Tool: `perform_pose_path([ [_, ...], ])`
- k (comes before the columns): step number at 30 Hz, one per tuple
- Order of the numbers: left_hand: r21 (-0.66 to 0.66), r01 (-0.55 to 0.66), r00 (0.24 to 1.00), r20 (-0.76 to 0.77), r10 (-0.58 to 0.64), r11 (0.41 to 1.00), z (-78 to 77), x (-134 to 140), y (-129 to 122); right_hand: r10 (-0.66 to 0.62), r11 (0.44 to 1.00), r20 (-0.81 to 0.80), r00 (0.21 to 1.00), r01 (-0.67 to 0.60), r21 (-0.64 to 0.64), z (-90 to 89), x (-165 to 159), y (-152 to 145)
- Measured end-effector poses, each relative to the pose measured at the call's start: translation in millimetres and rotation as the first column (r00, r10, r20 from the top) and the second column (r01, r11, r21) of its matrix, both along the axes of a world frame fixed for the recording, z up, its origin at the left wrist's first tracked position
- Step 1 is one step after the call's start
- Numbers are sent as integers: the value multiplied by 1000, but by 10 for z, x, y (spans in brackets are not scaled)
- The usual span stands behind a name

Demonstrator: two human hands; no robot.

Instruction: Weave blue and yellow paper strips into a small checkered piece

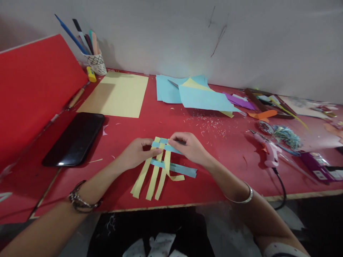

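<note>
Left grip [134, 154] and right grip [189, 145] pinch woven paper [162, 145]; yellow strips [154, 178] point toward the person, blue strips [184, 170] lie crosswise.

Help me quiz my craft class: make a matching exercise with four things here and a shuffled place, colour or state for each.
1. Phone
2. Glue gun
3. Cup
4. Paper strips

A. Holding pens
B. In the left hand and right hand
C. Black, lying flat
D. Pink

Pairs: 1-C, 2-D, 3-A, 4-B
</note>
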State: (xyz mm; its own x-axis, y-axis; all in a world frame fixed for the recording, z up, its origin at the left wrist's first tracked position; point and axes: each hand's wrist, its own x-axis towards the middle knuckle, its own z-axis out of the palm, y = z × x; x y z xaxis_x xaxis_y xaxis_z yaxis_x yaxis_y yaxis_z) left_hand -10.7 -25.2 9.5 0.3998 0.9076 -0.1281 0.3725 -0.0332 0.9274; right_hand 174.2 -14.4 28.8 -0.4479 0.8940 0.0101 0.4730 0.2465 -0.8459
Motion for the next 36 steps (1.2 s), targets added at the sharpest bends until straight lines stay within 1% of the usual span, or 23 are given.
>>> perform_pose_path([
  [5, -1, -8, 1000, -12, 8, 1000, 20, 7, -6, -9, 1000, -2, 1000, 9, -12, 6, 4, 7],
  [11, 33, -13, 999, -31, 14, 999, 23, 9, -5, -23, 999, -3, 1000, 23, -25, -1, 8, 10],
  [21, 13, 33, 999, -26, -32, 999, 34, 4, -8, 9, 999, 62, 998, -6, -48, 11, 28, 17],
  [25, 30, 58, 998, -41, -57, 998, 23, -2, -7, 5, 999, 76, 997, -1, -52, 10, 35, 20],
  [30, 61, 86, 996, -32, -84, 994, 2, 3, -3, -3, 998, 60, 998, 6, -58, 3, 23, 26],
  [36, 50, 94, 995, -36, -93, 994, 2, -4, -3, -11, 997, 11, 1000, 12, -82, 1, 10, 23],
])
